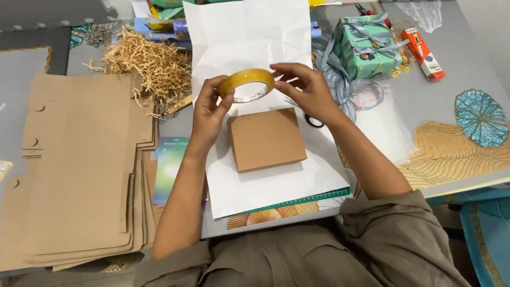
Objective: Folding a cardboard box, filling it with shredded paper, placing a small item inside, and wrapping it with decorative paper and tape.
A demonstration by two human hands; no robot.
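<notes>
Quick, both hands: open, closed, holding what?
Left hand: closed on the roll of tape, gripping its left side.
Right hand: fingers pinching the roll's right edge.

There are two hands, the left hand (208,109) and the right hand (305,90), one roll of yellow tape (247,84), one brown cardboard box (266,138), one white paper sheet (249,37), one wrapped green gift box (366,47), one orange box (423,54) and one heap of shredded paper (147,64).
</notes>
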